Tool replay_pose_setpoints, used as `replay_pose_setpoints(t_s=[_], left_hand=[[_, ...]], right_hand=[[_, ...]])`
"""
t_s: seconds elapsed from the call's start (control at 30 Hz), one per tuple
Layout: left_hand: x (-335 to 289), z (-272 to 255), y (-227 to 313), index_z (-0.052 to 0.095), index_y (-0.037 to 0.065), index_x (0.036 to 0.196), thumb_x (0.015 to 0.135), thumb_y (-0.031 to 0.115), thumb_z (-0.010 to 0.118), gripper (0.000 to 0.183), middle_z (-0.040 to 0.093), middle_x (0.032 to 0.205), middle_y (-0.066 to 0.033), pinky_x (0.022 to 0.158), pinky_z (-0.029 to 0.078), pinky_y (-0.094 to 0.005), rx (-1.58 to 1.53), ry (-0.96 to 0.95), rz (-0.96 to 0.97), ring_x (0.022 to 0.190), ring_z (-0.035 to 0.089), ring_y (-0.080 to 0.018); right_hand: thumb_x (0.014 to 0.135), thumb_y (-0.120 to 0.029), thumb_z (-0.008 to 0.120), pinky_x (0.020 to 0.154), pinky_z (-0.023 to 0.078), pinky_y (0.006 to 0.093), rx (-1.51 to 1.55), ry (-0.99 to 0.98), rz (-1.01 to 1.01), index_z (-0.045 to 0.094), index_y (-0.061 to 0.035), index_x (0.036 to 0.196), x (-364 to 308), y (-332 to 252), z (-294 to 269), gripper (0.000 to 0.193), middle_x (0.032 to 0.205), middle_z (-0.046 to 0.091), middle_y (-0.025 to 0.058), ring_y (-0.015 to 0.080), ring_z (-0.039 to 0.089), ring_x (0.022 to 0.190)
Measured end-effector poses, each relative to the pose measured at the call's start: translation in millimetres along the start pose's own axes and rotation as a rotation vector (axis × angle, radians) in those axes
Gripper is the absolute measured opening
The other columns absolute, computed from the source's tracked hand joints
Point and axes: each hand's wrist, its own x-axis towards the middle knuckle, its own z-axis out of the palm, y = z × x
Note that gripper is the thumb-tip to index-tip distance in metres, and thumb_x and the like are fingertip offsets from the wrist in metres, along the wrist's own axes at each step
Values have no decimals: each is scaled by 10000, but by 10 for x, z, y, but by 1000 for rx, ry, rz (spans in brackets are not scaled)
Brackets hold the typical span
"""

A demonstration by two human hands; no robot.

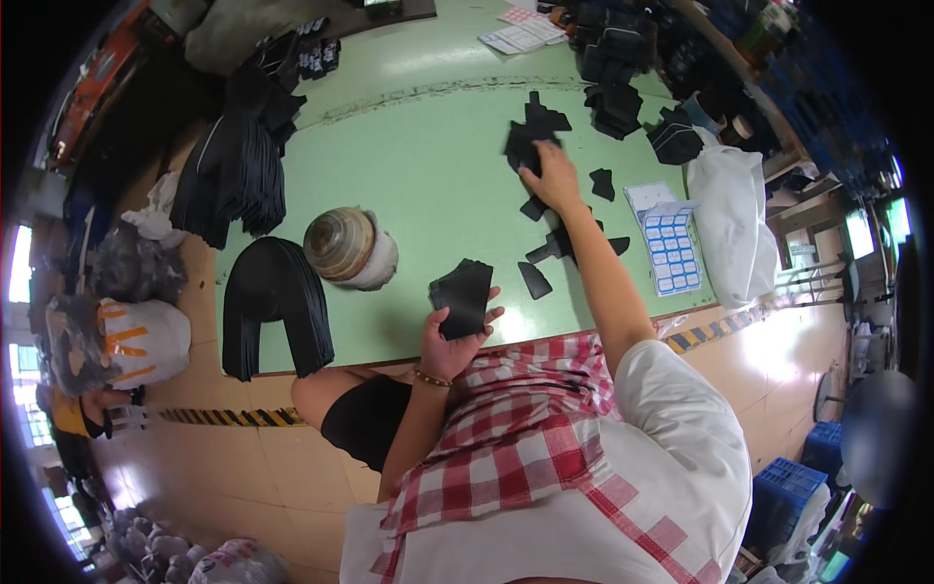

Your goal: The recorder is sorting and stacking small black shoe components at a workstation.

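Holding, near side: the left hand (459, 346) is partly closed, thumb on one side and fingers on the other, around a stack of black pieces (462, 295) by the near edge of the green table (409, 185).
Reaching, far right: the right hand (553, 180) lies palm down with fingers bent over a dark pile (522, 144); blur hides whether it has gripped anything.
Slip risk: uneven edges in the held stack suggest that a loosened thumb could let pieces slide out, perhaps over the near edge.
Pick-up risk: the dark pieces overlap, so the fingers might lift two together or push one away.
Sweep risk: loose black pieces (535, 280) lie beside and beneath the right forearm; a low pull toward the near side could scatter them.
Toppling risk: an arched black stack (268, 282), near left, has its ends by the table edge; a knock from the left arm could spread it.
Rolling risk: the round wound roll (341, 248), right of that arch, might shift if bumped.
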Motion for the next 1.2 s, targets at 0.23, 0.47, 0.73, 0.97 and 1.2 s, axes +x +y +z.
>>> replay_pose_setpoints(t_s=[0.23,0.47,0.73,0.97,1.2], left_hand=[[-43,-92,8,208,34,1422,862,335,502,700,294,1423,-236,853,488,-363,-36,-45,13,1137,501,-349],[-74,-148,-23,406,25,1301,894,325,442,507,500,1241,-146,816,484,-361,-48,77,109,986,532,-297],[-17,-56,-18,460,43,1224,873,365,405,480,524,1162,-91,793,410,-340,29,71,113,952,494,-258],[9,-7,-64,314,99,1390,865,448,351,631,411,1333,-186,978,354,-427,169,116,13,1131,454,-322],[-53,40,11,57,178,1480,878,477,334,726,289,1412,-225,1054,278,-444,310,21,-1,1243,366,-306]], right_hand=[[734,-36,601,933,422,404,284,-123,-360,541,-35,1132,-628,-613,-485,403,1166,557,165,343,510,1101],[887,-207,558,725,482,375,824,-646,29,569,47,967,-1327,-1112,-1211,266,871,612,222,340,621,828],[924,-168,516,536,438,282,1084,-879,293,524,43,819,-1357,-1177,-1026,236,675,554,77,123,549,534],[900,-174,574,525,398,242,1164,-749,219,534,9,787,-1229,-760,-711,219,662,514,-5,58,476,588],[856,-220,637,512,409,249,907,-68,484,610,20,961,629,837,-611,263,760,587,17,88,508,607]])
